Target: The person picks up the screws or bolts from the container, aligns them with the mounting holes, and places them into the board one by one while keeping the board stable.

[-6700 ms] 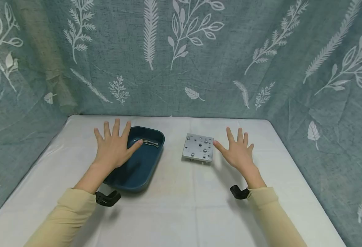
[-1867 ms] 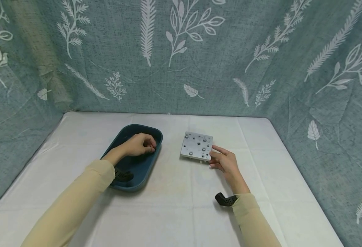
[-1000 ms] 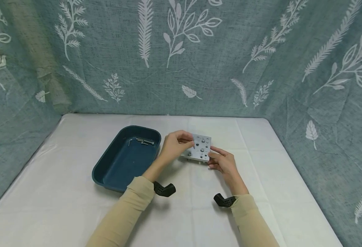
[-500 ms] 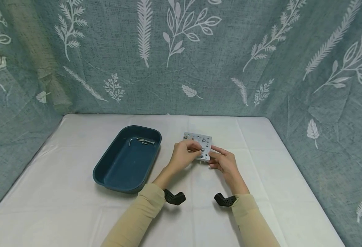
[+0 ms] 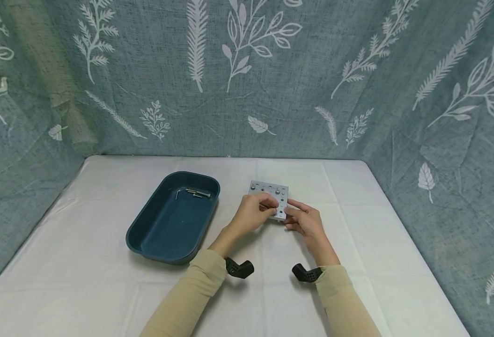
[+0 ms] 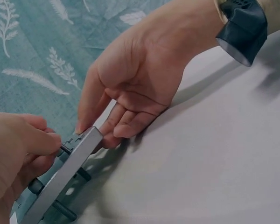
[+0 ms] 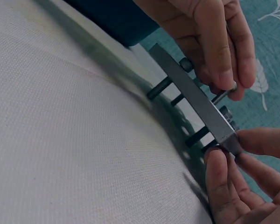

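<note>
from my end, the metal plate [image 7: 191,95] is just right of the tray [image 5: 171,229]. probably stiff, hefty, maybe slick, so i'd take it by the edges. right hand [image 5: 307,222] has its fingers clamped on the side away from the tray; left hand [image 5: 251,213] pinches a thin screw [image 7: 221,96], best held near the head.

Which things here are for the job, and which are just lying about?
Likely in the job:
drilled metal plate, right hand holding it
screw pinched by left hand
blue tray with loose screws

Just around:
white tablecloth
leaf-print curtain
</note>
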A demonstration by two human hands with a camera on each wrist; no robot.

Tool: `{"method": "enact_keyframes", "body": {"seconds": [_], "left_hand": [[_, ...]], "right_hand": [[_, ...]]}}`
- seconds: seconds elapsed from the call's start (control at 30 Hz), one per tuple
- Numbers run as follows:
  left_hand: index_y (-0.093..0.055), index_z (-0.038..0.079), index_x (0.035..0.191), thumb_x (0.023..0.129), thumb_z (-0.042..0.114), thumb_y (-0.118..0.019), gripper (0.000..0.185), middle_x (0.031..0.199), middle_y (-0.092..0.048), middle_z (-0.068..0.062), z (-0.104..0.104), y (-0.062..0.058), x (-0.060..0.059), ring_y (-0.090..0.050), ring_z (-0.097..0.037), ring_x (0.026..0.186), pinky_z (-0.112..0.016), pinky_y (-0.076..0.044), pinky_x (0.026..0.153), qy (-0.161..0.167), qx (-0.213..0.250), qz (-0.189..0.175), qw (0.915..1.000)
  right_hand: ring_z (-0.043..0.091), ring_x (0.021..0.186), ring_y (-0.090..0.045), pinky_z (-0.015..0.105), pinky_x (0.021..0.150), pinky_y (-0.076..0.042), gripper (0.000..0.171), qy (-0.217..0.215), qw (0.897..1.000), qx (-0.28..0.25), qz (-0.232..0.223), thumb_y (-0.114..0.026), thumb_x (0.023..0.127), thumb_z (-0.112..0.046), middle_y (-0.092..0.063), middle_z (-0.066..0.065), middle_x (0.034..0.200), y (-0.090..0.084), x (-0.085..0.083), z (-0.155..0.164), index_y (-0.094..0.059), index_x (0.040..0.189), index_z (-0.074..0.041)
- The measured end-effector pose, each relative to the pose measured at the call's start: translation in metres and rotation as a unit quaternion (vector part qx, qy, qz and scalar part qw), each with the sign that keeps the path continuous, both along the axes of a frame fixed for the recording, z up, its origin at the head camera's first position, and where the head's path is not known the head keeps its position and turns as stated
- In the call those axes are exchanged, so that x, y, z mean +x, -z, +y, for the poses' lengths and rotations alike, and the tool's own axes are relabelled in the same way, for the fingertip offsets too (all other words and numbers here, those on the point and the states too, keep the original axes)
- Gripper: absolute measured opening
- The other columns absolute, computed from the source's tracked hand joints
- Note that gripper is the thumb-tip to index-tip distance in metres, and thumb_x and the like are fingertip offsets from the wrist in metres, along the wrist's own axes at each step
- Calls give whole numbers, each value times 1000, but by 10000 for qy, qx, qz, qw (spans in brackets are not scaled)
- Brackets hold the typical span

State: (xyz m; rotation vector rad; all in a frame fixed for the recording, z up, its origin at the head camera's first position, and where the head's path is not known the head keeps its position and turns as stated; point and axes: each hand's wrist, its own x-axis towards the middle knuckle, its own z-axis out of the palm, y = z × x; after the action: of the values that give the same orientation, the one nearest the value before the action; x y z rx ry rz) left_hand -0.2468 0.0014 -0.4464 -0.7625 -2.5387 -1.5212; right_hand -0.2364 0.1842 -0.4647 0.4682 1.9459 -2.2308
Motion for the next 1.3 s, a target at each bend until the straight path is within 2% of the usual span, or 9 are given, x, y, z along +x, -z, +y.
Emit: {"method": "enact_keyframes", "body": {"seconds": [0.23,0.37,0.57,0.67,0.77,0.87,1.03,1.17,1.3], "left_hand": [[-72,5,94,88,-4,-69,11,89,-71,-2,0,2,-4,-64,-11,84,-27,-51,79,459,-506,-7,9977],[-73,4,102,87,-4,-69,18,99,-71,-3,-1,-1,1,-62,-18,97,-31,-48,90,409,-798,172,9958],[-71,6,111,90,5,-71,22,118,-66,-6,-14,-33,36,-54,-26,116,-41,-41,100,99,-820,534,9951],[-71,8,111,89,8,-73,22,119,-65,-5,-40,-52,49,-55,-23,117,-42,-43,100,136,-648,834,9943],[-70,8,112,90,8,-72,22,117,-66,-4,-79,-63,49,-60,-21,110,-40,-49,92,264,-521,893,9943],[-69,7,114,92,8,-70,22,114,-66,-6,-124,-66,40,-62,-21,103,-39,-53,85,128,-585,553,9967],[-66,4,119,95,12,-66,25,116,-65,-13,-180,-63,14,-63,-28,102,-45,-53,84,-498,-890,-806,9915],[-61,-4,123,96,12,-64,32,119,-63,-20,-197,-57,-2,-63,-37,103,-49,-52,85,-627,-873,-1643,9805],[-61,-7,124,96,11,-65,33,118,-64,-20,-202,-51,-15,-63,-34,102,-47,-53,86,-480,-1076,-1840,9758]], "right_hand": [[14,61,-62,25,54,-54,40,-38,10000,-14,13,-70,89,-4,-68,8,76,1,-1,2,-64,129,-4],[14,62,-63,25,55,-54,40,-41,10000,28,28,-70,89,-5,-69,9,80,1,-1,2,-64,129,-5],[15,62,-63,27,57,-56,40,-7,10000,-50,42,-70,89,-2,-69,10,82,2,-1,2,-64,128,-4],[16,62,-63,27,57,-56,41,7,9999,-108,47,-70,88,-1,-70,12,86,3,-1,1,-64,128,-3],[18,65,-64,28,59,-57,41,-47,9999,-95,39,-69,90,-2,-70,14,93,3,0,1,-63,130,-4],[21,68,-66,30,61,-57,40,-80,9999,-90,6,-68,91,-3,-70,15,100,2,2,1,-63,131,-6],[21,70,-66,31,62,-57,40,-46,10000,-24,-4,-67,92,-4,-69,16,103,-1,4,1,-62,132,-7],[20,68,-66,29,60,-57,40,-14,10000,28,-13,-68,92,-3,-69,15,100,-2,4,0,-62,131,-6],[19,68,-66,28,59,-56,41,-41,10000,25,-48,-69,91,-3,-70,14,98,0,2,-1,-63,131,-7]]}}
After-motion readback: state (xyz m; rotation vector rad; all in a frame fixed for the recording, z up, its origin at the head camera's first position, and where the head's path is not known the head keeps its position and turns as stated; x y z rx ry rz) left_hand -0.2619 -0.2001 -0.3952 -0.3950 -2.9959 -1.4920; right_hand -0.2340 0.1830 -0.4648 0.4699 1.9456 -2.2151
